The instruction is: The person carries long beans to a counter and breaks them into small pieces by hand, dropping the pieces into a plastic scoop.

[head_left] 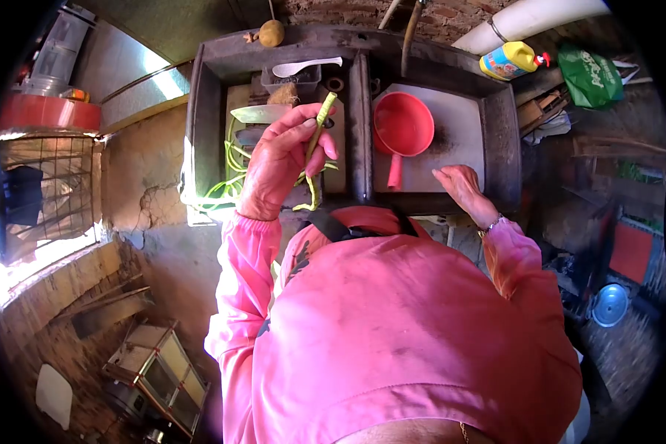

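My left hand (pixel 283 159) is raised over the left basin of a dark sink, with its fingers closed on a green stalk (pixel 324 118) that looks like a long bean. The upper end of the stalk is paler. Long green bean-like strands (pixel 233 166) trail beneath this hand over the left side. A pale knife blade (pixel 261 113) shows beside the fingers; its handle is hidden. Over the front of the right basin, my right hand (pixel 462 189) hangs with loosely stretched fingers and nothing visible in it. To its left, a red dipper (pixel 403 124) rests in that basin, handle toward me.
A divider (pixel 360 96) separates the two basins. A white slotted spoon (pixel 303 68) lies on a plastic tub, with a brown fibrous scrubber (pixel 283 95) nearby. On the right rim are a yellow bottle (pixel 509 61) and a green bag (pixel 588 76). A tap pipe (pixel 413 33) stands behind.
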Motion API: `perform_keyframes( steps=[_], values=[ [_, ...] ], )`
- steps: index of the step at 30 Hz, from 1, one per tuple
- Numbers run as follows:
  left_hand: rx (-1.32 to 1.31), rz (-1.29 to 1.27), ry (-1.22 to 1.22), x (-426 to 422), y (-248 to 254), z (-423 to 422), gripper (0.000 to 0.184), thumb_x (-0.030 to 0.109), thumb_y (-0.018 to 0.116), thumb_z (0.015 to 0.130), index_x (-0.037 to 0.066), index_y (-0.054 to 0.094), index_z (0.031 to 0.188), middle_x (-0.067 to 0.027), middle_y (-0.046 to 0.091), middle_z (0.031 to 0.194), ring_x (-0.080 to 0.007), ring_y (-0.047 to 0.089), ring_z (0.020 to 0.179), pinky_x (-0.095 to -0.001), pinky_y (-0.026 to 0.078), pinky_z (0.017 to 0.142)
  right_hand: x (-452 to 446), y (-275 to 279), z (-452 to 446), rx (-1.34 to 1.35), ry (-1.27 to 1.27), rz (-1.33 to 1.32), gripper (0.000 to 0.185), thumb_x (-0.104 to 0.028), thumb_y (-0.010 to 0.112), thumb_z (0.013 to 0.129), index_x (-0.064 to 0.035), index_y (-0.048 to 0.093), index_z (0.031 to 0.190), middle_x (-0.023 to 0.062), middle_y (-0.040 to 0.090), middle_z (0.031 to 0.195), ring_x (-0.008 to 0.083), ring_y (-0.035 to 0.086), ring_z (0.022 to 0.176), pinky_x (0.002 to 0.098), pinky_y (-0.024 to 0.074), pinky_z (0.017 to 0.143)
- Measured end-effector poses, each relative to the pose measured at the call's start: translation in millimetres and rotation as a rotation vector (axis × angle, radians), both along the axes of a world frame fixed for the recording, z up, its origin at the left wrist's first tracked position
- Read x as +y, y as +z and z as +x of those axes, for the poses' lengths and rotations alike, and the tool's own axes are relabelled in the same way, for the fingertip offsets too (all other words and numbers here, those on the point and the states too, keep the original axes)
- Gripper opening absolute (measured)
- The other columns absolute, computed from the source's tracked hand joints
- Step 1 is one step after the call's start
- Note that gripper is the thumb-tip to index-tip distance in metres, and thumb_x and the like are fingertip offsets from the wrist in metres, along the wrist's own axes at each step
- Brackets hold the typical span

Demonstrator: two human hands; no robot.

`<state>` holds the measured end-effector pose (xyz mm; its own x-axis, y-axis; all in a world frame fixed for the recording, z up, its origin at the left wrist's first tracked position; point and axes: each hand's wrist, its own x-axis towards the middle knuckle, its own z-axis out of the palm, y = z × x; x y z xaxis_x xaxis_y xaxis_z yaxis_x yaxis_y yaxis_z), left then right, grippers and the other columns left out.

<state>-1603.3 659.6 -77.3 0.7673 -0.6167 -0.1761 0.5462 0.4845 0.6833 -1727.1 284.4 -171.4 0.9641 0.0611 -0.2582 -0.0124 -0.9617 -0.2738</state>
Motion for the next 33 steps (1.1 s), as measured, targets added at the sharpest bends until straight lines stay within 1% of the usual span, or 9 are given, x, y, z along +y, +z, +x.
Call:
perform_keyframes(
  steps=[4,7,13,16,19,23,26,27,33],
  values=[
    [0.017,-0.005,-0.009,-10,-1,-7,0.030,0.014,0.041,0.098,0.000,0.052,0.122,-0.0153,0.064,0.077,-0.0110,0.044,0.045,-0.0226,0.037,0.049,-5,-21,-10,-0.325,-0.096,0.277,0.015,-0.016,0.061,0.084,-0.0030,0.065,0.079,0.0198,0.062,0.074,0.0392,0.061,0.072,0.0447,0.0470,0.061],
    [0.045,-0.012,-0.025,-25,-1,-13,0.028,0.012,0.041,0.097,0.000,0.054,0.119,-0.0164,0.065,0.077,-0.0112,0.044,0.045,-0.0223,0.036,0.049,-12,-5,-3,0.038,-0.135,0.173,0.015,-0.014,0.061,0.085,-0.0034,0.069,0.092,0.0182,0.067,0.081,0.0352,0.065,0.076,0.0398,0.0505,0.066],
    [0.053,0.056,-0.108,-79,4,-23,0.027,0.012,0.043,0.097,0.001,0.053,0.119,-0.0170,0.064,0.075,-0.0110,0.041,0.041,-0.0218,0.036,0.046,7,44,-1,-0.224,-0.178,0.497,0.020,-0.015,0.062,0.088,-0.0009,0.068,0.101,0.0180,0.068,0.082,0.0235,0.068,0.074,0.0322,0.0518,0.069],
    [0.030,0.065,-0.165,-109,10,-30,0.027,0.011,0.043,0.097,0.001,0.052,0.120,-0.0169,0.064,0.075,-0.0111,0.041,0.040,-0.0221,0.036,0.045,-6,73,-7,0.033,-0.245,0.600,0.020,-0.011,0.062,0.089,-0.0007,0.067,0.105,0.0132,0.069,0.081,0.0162,0.067,0.077,0.0287,0.0526,0.070],
    [0.007,0.099,-0.232,-141,15,-40,0.029,0.012,0.043,0.097,0.001,0.050,0.123,-0.0161,0.064,0.074,-0.0111,0.043,0.041,-0.0210,0.036,0.045,-14,89,-17,-0.180,-0.207,0.772,0.025,-0.004,0.063,0.087,-0.0022,0.065,0.112,0.0093,0.069,0.085,0.0135,0.065,0.082,0.0279,0.0534,0.074],
    [-0.021,0.121,-0.314,-179,14,-55,0.030,0.011,0.046,0.095,0.000,0.050,0.122,-0.0147,0.063,0.070,-0.0099,0.043,0.041,-0.0205,0.036,0.044,-22,134,-18,-0.349,-0.065,0.784,0.043,0.000,0.070,0.079,-0.0039,0.060,0.121,0.0107,0.069,0.095,0.0183,0.067,0.087,0.0304,0.0539,0.078],
    [-0.048,0.141,-0.403,-203,16,-65,0.030,0.012,0.048,0.094,0.000,0.048,0.122,-0.0134,0.063,0.068,-0.0080,0.042,0.040,-0.0196,0.034,0.043,-34,148,-17,-0.623,0.224,0.515,0.048,-0.001,0.074,0.074,-0.0046,0.061,0.120,0.0129,0.068,0.097,0.0250,0.067,0.091,0.0327,0.0545,0.079],
    [-0.053,0.156,-0.429,-211,15,-68,0.030,0.012,0.048,0.094,0.000,0.048,0.122,-0.0132,0.063,0.068,-0.0079,0.042,0.040,-0.0196,0.034,0.042,-36,150,-17,-0.640,0.263,0.492,0.042,-0.004,0.074,0.072,-0.0042,0.064,0.113,0.0135,0.067,0.094,0.0289,0.066,0.091,0.0347,0.0546,0.077],
    [-0.090,0.271,-0.451,-227,13,-69,0.031,0.018,0.051,0.096,0.000,0.051,0.121,-0.0099,0.064,0.073,-0.0085,0.050,0.050,-0.0204,0.039,0.049,-65,133,-14,-0.512,0.346,0.477,0.018,-0.011,0.071,0.077,-0.0039,0.067,0.094,0.0106,0.066,0.083,0.0273,0.065,0.077,0.0349,0.0514,0.064]
  ],
)
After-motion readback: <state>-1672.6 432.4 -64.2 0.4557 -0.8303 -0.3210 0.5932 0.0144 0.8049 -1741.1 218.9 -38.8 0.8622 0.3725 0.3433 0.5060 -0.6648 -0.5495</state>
